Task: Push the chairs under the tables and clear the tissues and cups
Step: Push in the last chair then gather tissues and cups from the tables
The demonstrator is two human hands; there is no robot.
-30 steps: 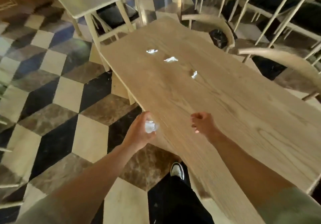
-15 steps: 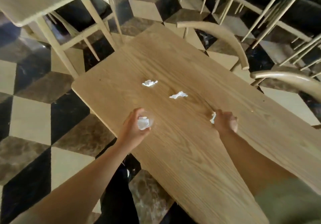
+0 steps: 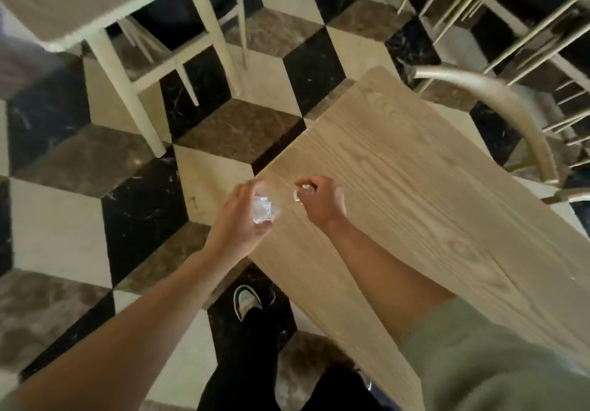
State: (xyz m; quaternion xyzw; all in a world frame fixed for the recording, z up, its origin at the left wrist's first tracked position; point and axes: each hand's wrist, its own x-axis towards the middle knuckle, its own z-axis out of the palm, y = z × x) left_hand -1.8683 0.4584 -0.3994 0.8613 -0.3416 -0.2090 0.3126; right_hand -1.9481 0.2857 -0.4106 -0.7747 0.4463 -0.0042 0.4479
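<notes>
Tabletop's swept clear of the loose tissues now! Checkered floor point(image 3: 57, 228), wooden table point(image 3: 431, 212); left hand point(image 3: 238, 219) wraps a clear cup point(image 3: 265, 208) stuffed with tissue, right hand point(image 3: 321, 201) pinches tissues point(image 3: 301, 191) beside it.

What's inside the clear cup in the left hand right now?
The clear cup, held by the left hand, has crumpled white tissue inside. How many pieces is unclear, and the fingers hide the cup's bottom. The right hand pinches another white scrap beside it.
</notes>
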